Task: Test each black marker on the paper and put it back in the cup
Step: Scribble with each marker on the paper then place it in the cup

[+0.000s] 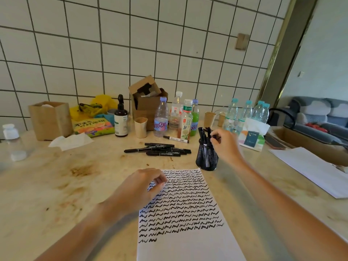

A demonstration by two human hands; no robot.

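Centre-right of frame we see our right hand point(224, 146) pinching a black marker point(214, 136) at the mesh cup point(206, 157), several markers inside. Left hand point(143, 187) rests loosely curled on the paper point(188, 242), rows of black squiggles. About five loose markers point(160, 150) lie mid-frame. Bottle label point(187, 108) reads "东方树叶".

Black wire-mesh metal cup point(206, 157); matt white paper point(188, 242); glossy, stained stone-like surface point(56, 185); clear plastic bottles point(161, 119); brown cardboard box point(148, 104); glazed wall tiles point(131, 34).
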